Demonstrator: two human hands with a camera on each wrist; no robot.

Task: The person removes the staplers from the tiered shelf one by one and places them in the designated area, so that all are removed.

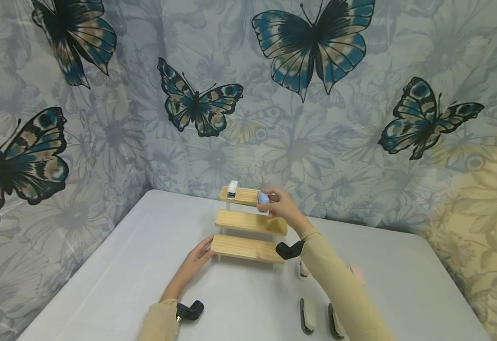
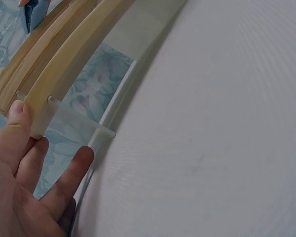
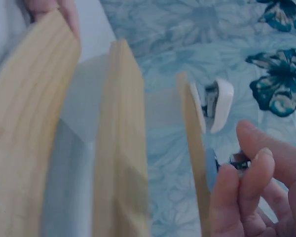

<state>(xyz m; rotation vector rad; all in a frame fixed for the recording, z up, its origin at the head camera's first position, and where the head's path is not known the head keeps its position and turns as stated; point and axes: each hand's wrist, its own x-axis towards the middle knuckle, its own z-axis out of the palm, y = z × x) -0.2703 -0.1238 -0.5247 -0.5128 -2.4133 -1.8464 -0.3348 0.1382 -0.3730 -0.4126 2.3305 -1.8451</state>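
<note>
A three-step wooden display stand (image 1: 248,248) with clear side supports stands on the table. My left hand (image 1: 198,256) grips the left end of its lowest board; in the left wrist view the thumb (image 2: 18,116) lies against the board's end and other fingers reach below it. At the right end of the top board, my right hand (image 1: 285,207) holds a small light-blue stapler (image 1: 262,198) between thumb and fingers. The blue stapler (image 3: 211,170) is right at the top board in the right wrist view, partly hidden by fingers. A white stapler (image 1: 232,190) stands at the top board's left end.
On the table right of the stand lie two grey-and-black staplers (image 1: 308,316), one partly under my right sleeve (image 1: 338,279). Pink items (image 1: 356,273) show beside that forearm. A butterfly-patterned cloth (image 1: 291,142) hangs behind the white table (image 1: 158,227).
</note>
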